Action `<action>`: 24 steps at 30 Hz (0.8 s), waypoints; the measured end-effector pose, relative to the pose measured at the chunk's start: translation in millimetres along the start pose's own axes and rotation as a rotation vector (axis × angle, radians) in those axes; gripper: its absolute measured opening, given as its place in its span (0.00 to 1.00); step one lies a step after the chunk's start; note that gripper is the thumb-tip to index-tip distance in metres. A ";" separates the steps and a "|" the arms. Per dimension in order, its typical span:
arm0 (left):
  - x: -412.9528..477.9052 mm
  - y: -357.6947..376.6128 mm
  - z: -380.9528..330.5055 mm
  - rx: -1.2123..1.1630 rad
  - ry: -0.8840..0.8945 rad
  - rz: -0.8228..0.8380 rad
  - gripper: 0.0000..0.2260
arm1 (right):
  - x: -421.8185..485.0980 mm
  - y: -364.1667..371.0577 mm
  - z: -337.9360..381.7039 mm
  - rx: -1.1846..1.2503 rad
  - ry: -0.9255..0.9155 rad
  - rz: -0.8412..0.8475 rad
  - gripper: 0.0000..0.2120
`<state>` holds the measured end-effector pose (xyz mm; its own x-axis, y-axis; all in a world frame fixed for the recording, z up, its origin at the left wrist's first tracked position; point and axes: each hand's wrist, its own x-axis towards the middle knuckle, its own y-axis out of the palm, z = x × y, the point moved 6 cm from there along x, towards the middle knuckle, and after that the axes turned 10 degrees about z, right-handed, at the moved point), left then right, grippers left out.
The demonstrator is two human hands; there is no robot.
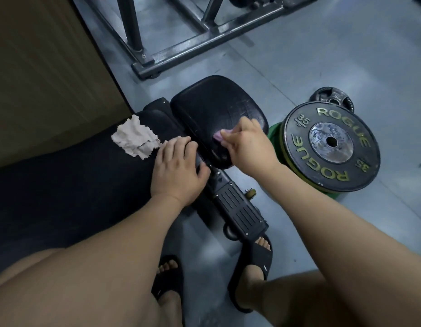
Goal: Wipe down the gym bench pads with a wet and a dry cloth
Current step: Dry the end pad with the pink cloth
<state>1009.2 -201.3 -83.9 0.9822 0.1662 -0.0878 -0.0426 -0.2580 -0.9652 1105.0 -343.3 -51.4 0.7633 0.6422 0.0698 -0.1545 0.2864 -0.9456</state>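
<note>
The black seat pad (211, 107) of the gym bench tilts up in the middle of the view, its surface cracked. My right hand (248, 145) grips a pink cloth (218, 136) and holds it against the near right part of this pad. The long black back pad (70, 175) runs off to the left. My left hand (178, 166) rests flat on its end, fingers reaching the gap between the two pads. A crumpled beige cloth (135, 138) lies loose on the back pad, just left of my left hand.
A black Rogue 35 weight plate (332, 145) lies on a green plate on the grey floor right of the bench, a small plate (332, 97) behind it. A grey steel rack frame (181, 46) stands beyond. A brown wall (39, 74) is at left. My sandalled feet (252, 267) are below.
</note>
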 end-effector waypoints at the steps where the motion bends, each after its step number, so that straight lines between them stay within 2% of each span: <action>1: 0.4 0.0 0.6 -0.005 0.000 -0.024 0.21 | 5.1 0.0 -1.7 0.004 0.051 -0.016 0.09; 4: 1.0 -0.7 4.9 -0.022 0.002 -0.050 0.21 | 1.2 5.3 5.6 -0.016 0.124 -0.059 0.09; 8: 2.9 -1.2 6.5 -0.030 0.022 -0.076 0.20 | -38.2 23.3 39.2 -0.059 -0.101 0.114 0.13; 10: 2.4 0.5 7.7 -0.034 0.023 -0.081 0.21 | -39.7 27.7 41.3 -0.089 -0.141 0.156 0.13; 16: 3.1 3.3 9.9 -0.033 0.031 -0.075 0.22 | -4.2 37.3 46.8 -0.084 -0.136 0.079 0.11; 19: 2.9 4.3 10.2 -0.039 0.026 -0.087 0.22 | -13.1 35.4 43.0 -0.014 -0.116 0.027 0.09; 24: 3.3 3.9 9.8 -0.053 0.028 -0.108 0.20 | -33.4 14.1 29.6 0.110 -0.093 -0.106 0.10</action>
<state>1010.5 -192.4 -90.3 0.9853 0.1693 0.0237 0.0727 -0.2898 -0.9543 1058.7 -339.6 -57.7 0.7183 0.6659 0.2017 -0.1476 0.4291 -0.8911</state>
